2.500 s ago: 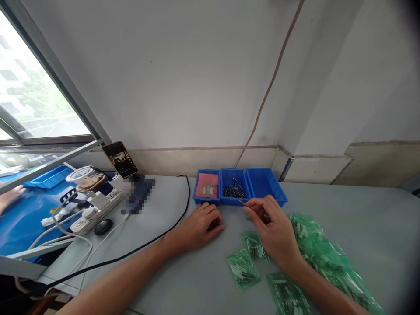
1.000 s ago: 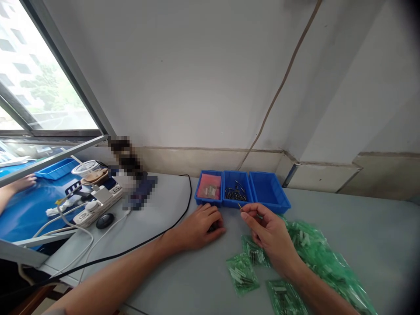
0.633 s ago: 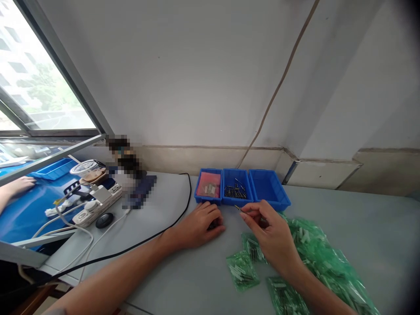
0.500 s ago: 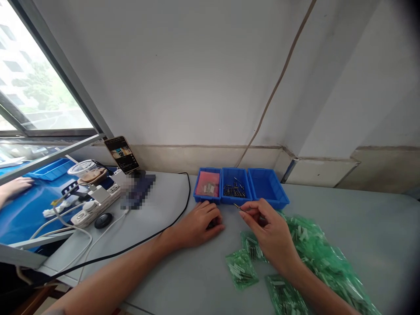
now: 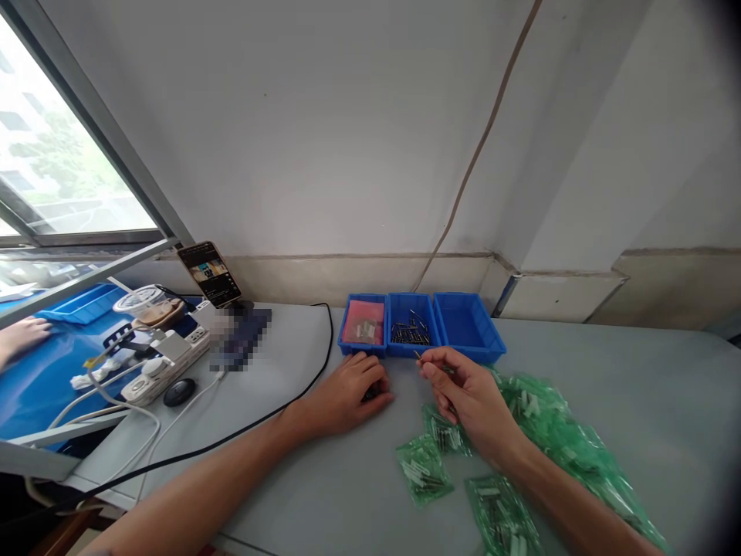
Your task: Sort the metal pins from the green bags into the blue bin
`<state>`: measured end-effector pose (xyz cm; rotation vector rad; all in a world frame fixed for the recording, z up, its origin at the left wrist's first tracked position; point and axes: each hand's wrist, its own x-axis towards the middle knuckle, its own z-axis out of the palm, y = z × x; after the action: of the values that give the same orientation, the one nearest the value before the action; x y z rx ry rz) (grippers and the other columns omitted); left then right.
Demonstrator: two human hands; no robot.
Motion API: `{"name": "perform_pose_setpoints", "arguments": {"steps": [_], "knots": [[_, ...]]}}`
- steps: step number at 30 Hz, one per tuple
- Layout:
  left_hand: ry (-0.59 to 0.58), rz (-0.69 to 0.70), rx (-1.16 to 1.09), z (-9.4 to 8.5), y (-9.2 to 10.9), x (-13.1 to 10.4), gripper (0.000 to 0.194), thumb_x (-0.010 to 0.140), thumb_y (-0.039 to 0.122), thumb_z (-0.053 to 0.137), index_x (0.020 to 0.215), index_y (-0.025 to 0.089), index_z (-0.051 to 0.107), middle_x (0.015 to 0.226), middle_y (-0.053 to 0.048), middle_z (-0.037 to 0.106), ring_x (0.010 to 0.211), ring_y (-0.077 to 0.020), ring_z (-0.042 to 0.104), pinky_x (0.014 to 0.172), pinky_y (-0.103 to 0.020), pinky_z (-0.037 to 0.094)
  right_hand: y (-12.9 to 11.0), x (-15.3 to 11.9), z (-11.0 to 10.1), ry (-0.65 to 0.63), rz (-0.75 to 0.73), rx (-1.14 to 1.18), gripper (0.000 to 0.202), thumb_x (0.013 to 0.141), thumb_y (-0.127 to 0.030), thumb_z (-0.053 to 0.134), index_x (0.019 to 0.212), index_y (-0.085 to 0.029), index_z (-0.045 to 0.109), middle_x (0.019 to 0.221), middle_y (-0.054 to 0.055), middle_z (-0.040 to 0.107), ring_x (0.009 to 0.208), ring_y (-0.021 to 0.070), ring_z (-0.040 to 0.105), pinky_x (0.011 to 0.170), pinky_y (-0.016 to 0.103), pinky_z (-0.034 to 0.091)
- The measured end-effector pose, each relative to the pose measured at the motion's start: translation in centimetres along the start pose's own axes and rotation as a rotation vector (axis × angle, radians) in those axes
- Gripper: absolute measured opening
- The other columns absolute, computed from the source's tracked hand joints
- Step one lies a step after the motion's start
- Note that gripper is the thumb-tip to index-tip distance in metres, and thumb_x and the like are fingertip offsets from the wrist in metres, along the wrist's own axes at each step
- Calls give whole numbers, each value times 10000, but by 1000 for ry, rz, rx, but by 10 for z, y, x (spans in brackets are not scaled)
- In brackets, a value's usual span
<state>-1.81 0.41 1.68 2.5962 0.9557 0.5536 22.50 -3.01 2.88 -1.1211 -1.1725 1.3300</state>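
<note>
Curled on the table in front of the blue bins is my left hand (image 5: pixel 353 392), closed, with a dark bit showing under the fingers that I cannot make out. My right hand (image 5: pixel 460 382) pinches a small screw (image 5: pixel 417 354) between thumb and fingertips, just in front of the middle bin. That blue bin (image 5: pixel 435 323) holds several loose dark screws (image 5: pixel 410 333). A pink packet (image 5: pixel 363 321) lies in the left bin (image 5: pixel 343 340). Below my right hand are small green bags (image 5: pixel 424 469) with metal parts and white pieces inside.
A blue bin (image 5: pixel 470 328) stands at the right of the row. A heap of green bags (image 5: pixel 573 440) spreads across the right side. On the left are a phone (image 5: pixel 209 274), a power strip (image 5: pixel 174 367), a black mouse (image 5: pixel 179 391) and cables. Another person's hand (image 5: pixel 26 338) rests beyond the frame.
My right hand has turned slightly and its lower fingers now hang further down, the screw still pinched. The left hand stays in place. The view has shifted slightly.
</note>
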Motion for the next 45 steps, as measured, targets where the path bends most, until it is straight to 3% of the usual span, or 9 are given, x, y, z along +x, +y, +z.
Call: {"name": "perform_pose_setpoints", "arguments": {"steps": [4,8,25,34,40,45], "knots": [[1,1,5,0,0,0,172,1071,351,603,984,205,576,987,-46,614,937,-214,533,852,-338,433,-4,-3,1,-113,114,216,366,879,-547,830,1023,-225,732,875,6,635,527,62,363,411,187,262],[2,1,1,0,0,0,168,1069,346,610,982,207,575,988,-40,616,933,-209,527,848,-336,430,-11,-6,1,-171,186,320,352,878,-525,843,968,-202,735,854,0,585,547,63,307,411,176,249],[-4,5,3,1,-1,0,159,1065,334,615,980,209,568,983,-38,615,932,-214,528,849,-333,424,-8,-4,4,-99,167,285,358,875,-536,844,1016,-222,748,845,-6,584,569,69,363,426,169,274],[-3,-1,7,1,0,0,146,1060,315,629,987,207,563,985,-32,607,932,-208,522,853,-330,422,-7,-3,3,-70,108,176,389,884,-572,806,1019,-217,726,841,1,593,579,94,421,435,198,335],[-8,-8,9,0,0,0,147,1060,317,630,982,209,567,992,-31,609,930,-208,521,844,-327,419,3,0,3,-31,-31,-94,389,936,-605,708,1045,-232,677,711,-45,525,504,111,436,433,243,388],[-12,-11,10,0,0,0,146,1062,317,625,983,209,568,992,-35,613,932,-211,522,849,-333,419,7,-2,1,44,-247,-344,218,1022,-462,630,1061,-254,681,922,23,628,692,165,567,577,288,483]]}}
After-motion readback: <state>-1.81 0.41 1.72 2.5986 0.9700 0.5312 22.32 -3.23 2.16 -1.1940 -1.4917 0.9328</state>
